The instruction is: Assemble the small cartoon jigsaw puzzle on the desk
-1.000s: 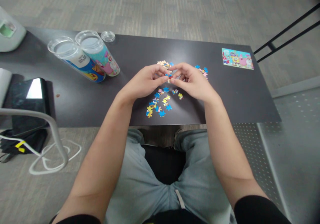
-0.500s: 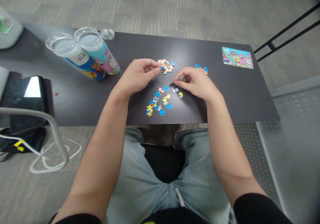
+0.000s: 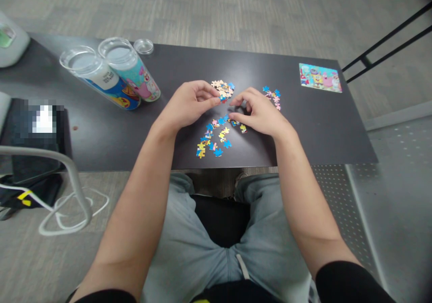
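My left hand (image 3: 195,102) is at the near left edge of a pile of jigsaw puzzle pieces (image 3: 221,87), most of them pale side up. Its thumb and index finger pinch a small blue and red puzzle piece (image 3: 223,99), partly hidden by the fingertips. My right hand (image 3: 258,111) hovers low, with thumb and index finger apart and nothing visible between them. Below its thumb lie a few picture-side-up pieces, among them a yellow-green piece (image 3: 243,128). A curved spread of blue, yellow and pink pieces (image 3: 209,136) runs toward the near table edge.
Another small group of pieces (image 3: 276,98) lies beyond my right hand. A finished picture card (image 3: 320,78) rests at the far right of the dark table (image 3: 320,132). Two clear-topped printed canisters (image 3: 148,84) and a round lid (image 3: 144,46) stand at the left.
My right thumb and index finger have parted, and the small piece between them is no longer seen there. My left fingertips have shifted slightly right and nearer, with the blue and red piece.
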A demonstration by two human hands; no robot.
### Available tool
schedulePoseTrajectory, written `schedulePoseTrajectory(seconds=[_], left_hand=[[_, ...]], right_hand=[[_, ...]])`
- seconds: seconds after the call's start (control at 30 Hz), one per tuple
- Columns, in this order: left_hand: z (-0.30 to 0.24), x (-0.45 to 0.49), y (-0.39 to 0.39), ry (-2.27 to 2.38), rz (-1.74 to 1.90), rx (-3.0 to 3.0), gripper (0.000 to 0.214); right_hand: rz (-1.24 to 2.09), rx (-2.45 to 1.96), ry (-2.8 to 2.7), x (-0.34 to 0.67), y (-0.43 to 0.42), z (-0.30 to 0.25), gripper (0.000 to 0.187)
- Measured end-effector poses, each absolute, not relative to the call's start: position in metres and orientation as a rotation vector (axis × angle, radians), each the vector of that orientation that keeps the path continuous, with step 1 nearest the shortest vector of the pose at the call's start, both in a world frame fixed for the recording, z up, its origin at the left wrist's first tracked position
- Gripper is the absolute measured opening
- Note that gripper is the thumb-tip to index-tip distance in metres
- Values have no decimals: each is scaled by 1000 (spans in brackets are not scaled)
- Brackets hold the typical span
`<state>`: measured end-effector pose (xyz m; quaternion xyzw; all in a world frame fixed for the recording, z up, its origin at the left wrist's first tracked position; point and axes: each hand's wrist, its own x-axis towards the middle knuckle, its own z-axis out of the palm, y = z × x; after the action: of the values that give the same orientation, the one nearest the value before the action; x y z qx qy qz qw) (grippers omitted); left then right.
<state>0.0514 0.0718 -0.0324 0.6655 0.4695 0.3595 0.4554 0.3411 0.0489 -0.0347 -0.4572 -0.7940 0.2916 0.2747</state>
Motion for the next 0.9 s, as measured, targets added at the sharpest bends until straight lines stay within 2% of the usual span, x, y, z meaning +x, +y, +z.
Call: schedulePoseTrajectory(seconds=[0.07, 0.2, 0.3, 0.53, 0.73, 0.9], left_hand=[[-32, 53, 71, 1131, 868, 1638, 17], [-29, 57, 68, 1088, 829, 1645, 18], [-27, 57, 68, 1094, 812, 1654, 17], [-21, 38, 73, 1387, 919, 1742, 8], [-24, 22, 76, 1597, 854, 1850, 7], [-40, 18, 83, 1573, 837, 1908, 9]], right_hand=[[859, -1216, -2037, 337, 49, -35, 25], [999, -1205, -1904, 326, 49, -37, 56], [1018, -1191, -1900, 323, 51, -38, 62], [890, -1297, -1935, 342, 57, -38, 30], [805, -1379, -2062, 354, 57, -38, 20], [813, -1274, -2160, 352, 53, -34, 10]])
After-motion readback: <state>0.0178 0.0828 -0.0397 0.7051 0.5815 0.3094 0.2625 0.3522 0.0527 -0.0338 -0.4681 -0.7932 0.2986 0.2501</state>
